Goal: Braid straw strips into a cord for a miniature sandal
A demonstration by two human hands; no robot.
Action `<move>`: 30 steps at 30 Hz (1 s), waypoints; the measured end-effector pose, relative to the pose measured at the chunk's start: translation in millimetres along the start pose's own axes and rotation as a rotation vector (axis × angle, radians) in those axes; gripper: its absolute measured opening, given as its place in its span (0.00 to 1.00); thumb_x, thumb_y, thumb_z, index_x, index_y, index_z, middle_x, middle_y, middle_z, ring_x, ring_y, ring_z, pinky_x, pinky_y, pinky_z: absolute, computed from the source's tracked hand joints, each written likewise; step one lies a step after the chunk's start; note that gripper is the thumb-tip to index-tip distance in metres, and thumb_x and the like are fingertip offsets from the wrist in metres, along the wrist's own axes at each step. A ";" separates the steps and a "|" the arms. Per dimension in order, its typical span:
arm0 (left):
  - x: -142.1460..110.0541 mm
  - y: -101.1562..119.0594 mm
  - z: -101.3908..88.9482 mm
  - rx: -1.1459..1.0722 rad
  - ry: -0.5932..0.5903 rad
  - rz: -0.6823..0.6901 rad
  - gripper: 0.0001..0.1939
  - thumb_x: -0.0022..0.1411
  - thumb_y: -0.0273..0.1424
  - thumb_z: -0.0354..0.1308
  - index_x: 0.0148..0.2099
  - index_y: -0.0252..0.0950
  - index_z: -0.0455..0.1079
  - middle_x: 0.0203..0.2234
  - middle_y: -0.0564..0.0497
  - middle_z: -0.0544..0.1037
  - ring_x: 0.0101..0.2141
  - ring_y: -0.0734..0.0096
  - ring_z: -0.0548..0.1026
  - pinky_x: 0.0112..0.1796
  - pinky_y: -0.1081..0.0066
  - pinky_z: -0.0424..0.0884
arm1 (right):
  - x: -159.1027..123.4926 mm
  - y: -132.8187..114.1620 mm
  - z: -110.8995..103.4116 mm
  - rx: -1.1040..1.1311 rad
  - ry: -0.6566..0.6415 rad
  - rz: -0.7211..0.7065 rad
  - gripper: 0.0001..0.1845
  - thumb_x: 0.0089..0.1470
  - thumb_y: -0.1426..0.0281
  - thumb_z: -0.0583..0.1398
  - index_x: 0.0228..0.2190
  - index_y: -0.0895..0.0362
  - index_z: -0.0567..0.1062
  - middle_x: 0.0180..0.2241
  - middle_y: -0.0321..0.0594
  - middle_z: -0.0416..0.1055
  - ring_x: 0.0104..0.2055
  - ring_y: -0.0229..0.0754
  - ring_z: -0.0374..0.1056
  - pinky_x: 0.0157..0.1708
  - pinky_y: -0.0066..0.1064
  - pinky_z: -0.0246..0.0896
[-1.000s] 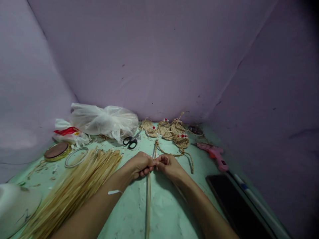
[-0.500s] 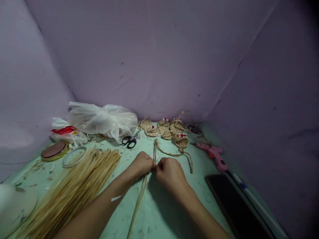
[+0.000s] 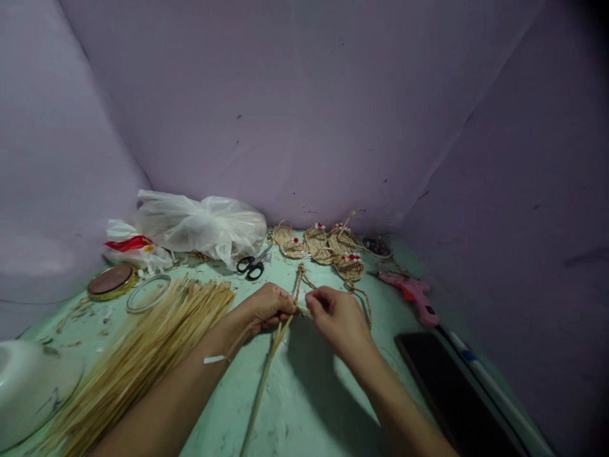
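Note:
My left hand (image 3: pixel 270 307) is closed in a pinch on a thin braided straw cord (image 3: pixel 298 285), whose looped top end lies on the green table. Beside it, my right hand (image 3: pixel 335 312) has thumb and index finger pinched on a straw strand (image 3: pixel 304 311) that runs out from the cord at the left fingertips. A long pale straw strip (image 3: pixel 261 400) trails from under my left hand toward the table's near edge. Another length of twisted cord (image 3: pixel 367 304) curves behind my right hand, partly hidden. A white strip (image 3: pixel 216 360) sticks to my left forearm.
Left lie a straw bundle (image 3: pixel 157 349), a tape ring (image 3: pixel 148 293), a round tin (image 3: pixel 110 281) and a white bowl (image 3: pixel 35 387). Behind are a plastic bag (image 3: pixel 204 228), scissors (image 3: pixel 250 268) and small woven slippers (image 3: pixel 318 245). Right: a pink glue gun (image 3: pixel 413 294) and a phone (image 3: pixel 451 387).
My right hand has drawn slightly away to the right and up from my left hand, with a strand now visible between them. The view has shifted slightly.

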State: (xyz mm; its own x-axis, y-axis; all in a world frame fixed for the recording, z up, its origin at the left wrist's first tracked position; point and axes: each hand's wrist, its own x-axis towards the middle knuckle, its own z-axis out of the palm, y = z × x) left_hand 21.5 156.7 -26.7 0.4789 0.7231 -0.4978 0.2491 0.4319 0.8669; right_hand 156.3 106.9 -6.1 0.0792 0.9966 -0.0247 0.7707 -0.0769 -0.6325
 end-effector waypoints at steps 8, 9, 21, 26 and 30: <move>1.6 -2.9 -1.9 -0.006 -0.032 -0.006 0.03 0.37 0.27 0.52 0.19 0.32 0.60 0.08 0.60 0.59 0.07 0.88 0.48 0.11 0.80 0.38 | 20.5 16.3 16.7 0.044 -0.148 0.027 0.18 0.48 0.64 0.49 0.21 0.59 0.74 0.17 0.37 0.64 0.19 0.33 0.53 0.19 0.25 0.41; 1.7 -3.2 -1.7 0.000 -0.034 0.000 0.03 0.37 0.27 0.51 0.18 0.32 0.60 0.08 0.60 0.59 0.07 0.88 0.47 0.11 0.80 0.37 | 19.1 14.9 16.2 0.027 -0.147 0.025 0.17 0.48 0.64 0.50 0.21 0.59 0.74 0.17 0.37 0.64 0.19 0.34 0.53 0.19 0.25 0.41; 1.1 -2.6 -2.6 0.204 -0.005 0.011 0.03 0.38 0.27 0.51 0.18 0.32 0.61 0.07 0.59 0.57 0.09 0.85 0.48 0.13 0.78 0.41 | 24.5 24.3 32.4 0.552 -0.321 0.203 0.10 0.38 0.71 0.54 0.11 0.59 0.62 0.09 0.27 0.48 0.13 0.27 0.40 0.14 0.24 0.32; -8.2 4.0 -3.1 0.537 0.166 -0.009 0.07 0.39 0.28 0.51 0.16 0.30 0.65 0.08 0.54 0.62 0.11 0.82 0.54 0.15 0.77 0.48 | 20.9 22.2 31.1 0.694 -0.347 0.254 0.07 0.34 0.71 0.55 0.12 0.59 0.62 0.07 0.26 0.49 0.10 0.26 0.39 0.13 0.24 0.29; -21.7 12.1 13.1 0.781 0.359 0.005 0.06 0.39 0.28 0.52 0.20 0.31 0.68 0.14 0.49 0.68 0.20 0.72 0.66 0.22 0.74 0.56 | 18.0 19.1 35.0 0.773 -0.338 0.301 0.04 0.33 0.73 0.53 0.13 0.60 0.65 0.06 0.26 0.49 0.09 0.26 0.39 0.13 0.25 0.28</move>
State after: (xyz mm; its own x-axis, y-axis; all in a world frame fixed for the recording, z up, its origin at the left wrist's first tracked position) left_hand 25.1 139.2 -5.1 0.2186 0.9078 -0.3579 0.8188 0.0289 0.5734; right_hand 150.3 124.5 -45.7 -0.0750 0.9029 -0.4232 0.0966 -0.4158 -0.9043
